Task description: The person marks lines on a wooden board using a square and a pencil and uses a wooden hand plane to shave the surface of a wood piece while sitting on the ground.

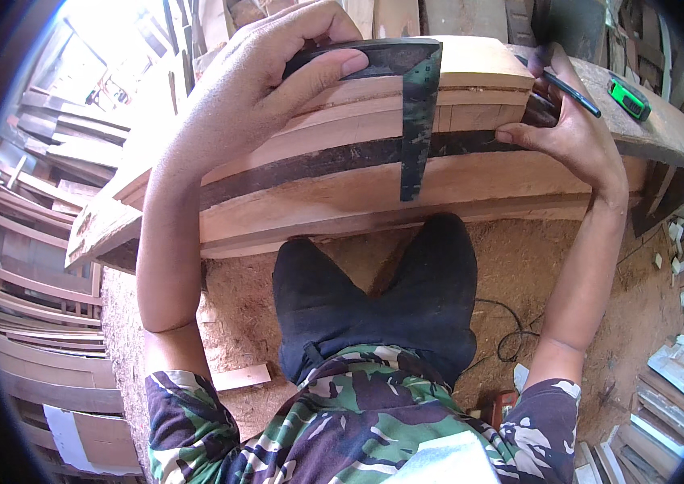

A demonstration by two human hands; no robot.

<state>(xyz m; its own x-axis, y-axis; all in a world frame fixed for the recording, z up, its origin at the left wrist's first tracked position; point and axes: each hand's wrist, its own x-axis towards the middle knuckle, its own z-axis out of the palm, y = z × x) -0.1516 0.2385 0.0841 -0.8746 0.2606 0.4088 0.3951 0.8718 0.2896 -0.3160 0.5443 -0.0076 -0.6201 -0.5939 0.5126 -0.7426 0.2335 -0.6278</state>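
Note:
My left hand (257, 89) is closed around the dark stock of a try square (419, 133), thumb on the near side. The square's stock lies along the top of a pale wooden board (479, 60), and its dark blade hangs down over the front edges of the stacked wood. At the board's right end is my right hand (580, 137), with a dark pen (572, 93) held between its fingers. Its thumb touches the wood's front near the end; the other fingers are partly hidden behind. Beneath the board lies a workbench (318, 194) with a dark strip along its front.
On the bench at right rests a green and black tape measure (629, 98). Stacked wooden pieces (47, 298) line the left side, and offcuts (673, 395) lie at lower right. A black cable (507, 331) curls on the sawdust-covered floor, near a small wood scrap (241, 377).

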